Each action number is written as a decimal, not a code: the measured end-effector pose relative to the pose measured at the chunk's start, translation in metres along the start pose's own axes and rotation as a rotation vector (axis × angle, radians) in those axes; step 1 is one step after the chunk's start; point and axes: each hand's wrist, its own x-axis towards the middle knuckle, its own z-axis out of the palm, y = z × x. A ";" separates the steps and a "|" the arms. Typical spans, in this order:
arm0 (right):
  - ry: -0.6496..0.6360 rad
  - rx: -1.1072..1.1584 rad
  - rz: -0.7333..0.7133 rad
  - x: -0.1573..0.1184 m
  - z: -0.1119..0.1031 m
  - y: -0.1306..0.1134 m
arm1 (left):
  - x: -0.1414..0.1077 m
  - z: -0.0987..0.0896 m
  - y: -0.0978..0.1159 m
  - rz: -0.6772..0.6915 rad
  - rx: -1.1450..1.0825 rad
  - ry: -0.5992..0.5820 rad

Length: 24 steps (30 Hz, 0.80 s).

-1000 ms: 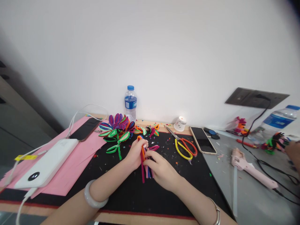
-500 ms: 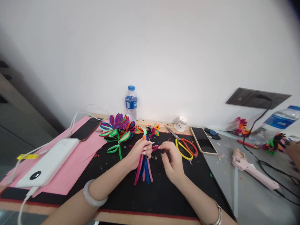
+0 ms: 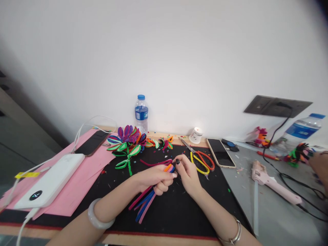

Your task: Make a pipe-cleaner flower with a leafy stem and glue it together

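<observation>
A bundle of pipe cleaners point(image 3: 148, 204) in pink, magenta and blue is gripped in my left hand point(image 3: 155, 178), tilted, with its loose ends trailing down to the left. Orange and dark blue ends poke out past the thumb toward the right. My right hand point(image 3: 188, 174) is closed in a pinch at that upper end, close to the left fingertips. A separate magenta pipe cleaner point(image 3: 156, 163) runs along behind my left hand to the right fingers, whose tips partly hide its end. Behind lie pipe-cleaner flowers point(image 3: 128, 136) with green leaves.
Scissors point(image 3: 201, 160) with yellow and orange handles lie right of my hands, beside a phone point(image 3: 221, 153) and a paper cup point(image 3: 195, 135). A water bottle point(image 3: 141, 114) stands by the wall. A power bank point(image 3: 51, 181) rests on pink sheets point(image 3: 84, 188). Another person's hand point(image 3: 319, 164) shows far right, near a pink glue gun point(image 3: 276, 188).
My left hand has turned the bundle from nearly upright to tilted, its top now pointing right. My right fingers, formerly apart from the left hand, are now at the bundle's upper end.
</observation>
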 end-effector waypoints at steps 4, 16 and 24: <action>-0.156 -0.124 0.039 0.000 0.000 -0.001 | 0.002 0.004 -0.005 -0.098 0.171 0.000; -0.305 -0.343 -0.032 -0.006 0.009 -0.004 | 0.005 0.010 -0.010 -0.063 0.485 0.128; -0.264 -0.298 -0.020 -0.003 0.008 -0.001 | 0.008 0.008 -0.012 -0.104 0.354 0.121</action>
